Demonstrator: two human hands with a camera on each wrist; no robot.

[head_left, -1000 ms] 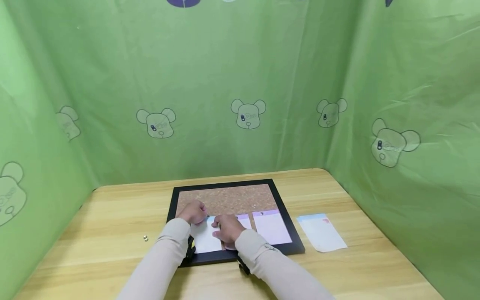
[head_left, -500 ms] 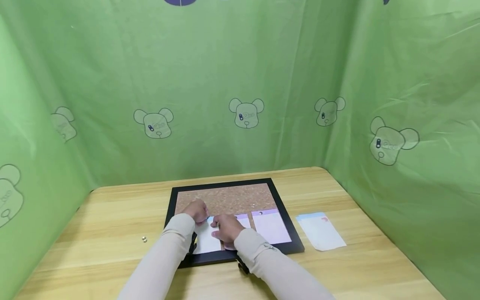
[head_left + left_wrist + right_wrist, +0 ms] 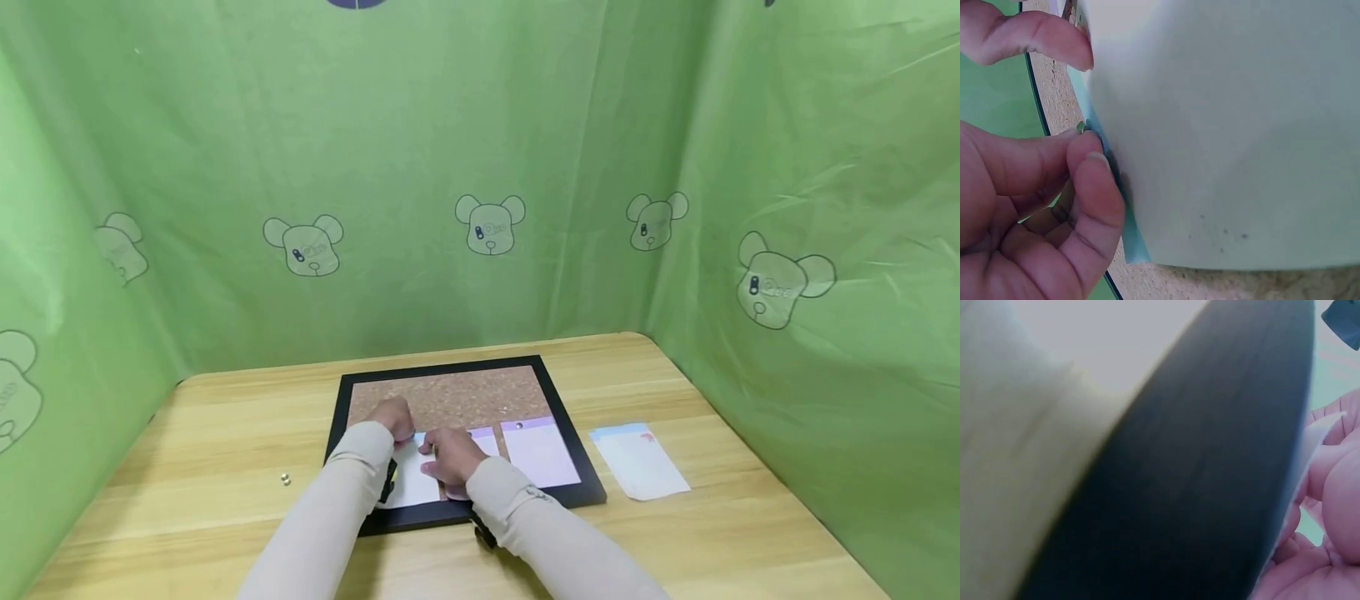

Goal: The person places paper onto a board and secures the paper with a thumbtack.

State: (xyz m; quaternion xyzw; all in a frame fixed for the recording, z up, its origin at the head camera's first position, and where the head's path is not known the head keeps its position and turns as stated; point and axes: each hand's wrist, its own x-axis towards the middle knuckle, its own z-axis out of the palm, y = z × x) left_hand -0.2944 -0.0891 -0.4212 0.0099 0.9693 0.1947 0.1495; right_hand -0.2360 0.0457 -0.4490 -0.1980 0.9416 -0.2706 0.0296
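Observation:
On the cork board (image 3: 450, 392) my left hand (image 3: 392, 421) works at the top edge of a white note sheet (image 3: 416, 479) with a blue header. In the left wrist view, its thumb and index finger pinch a tiny thumbtack (image 3: 1081, 127), mostly hidden by the fingertips, against the blue strip. My right hand (image 3: 453, 457) rests over the sheet's right side, with a bent finger (image 3: 1054, 34) touching near its top right corner. That hand partly covers a purple-topped sheet (image 3: 483, 437). Farther right, another purple-topped sheet (image 3: 542, 454) bears a silver tack (image 3: 519, 426) at its top.
The board's black frame (image 3: 570, 433) surrounds the cork. Loose blue-topped paper (image 3: 641, 462) lies on the wooden table (image 3: 225, 433) to the right. Small silver tacks (image 3: 286, 479) lie to the left. A green curtain (image 3: 405, 125) with bear faces encloses the table.
My left forearm and wrist have shifted slightly, while its fingers stay at the sheet's top edge. The right hand keeps its place on the sheet. The head view has moved a little.

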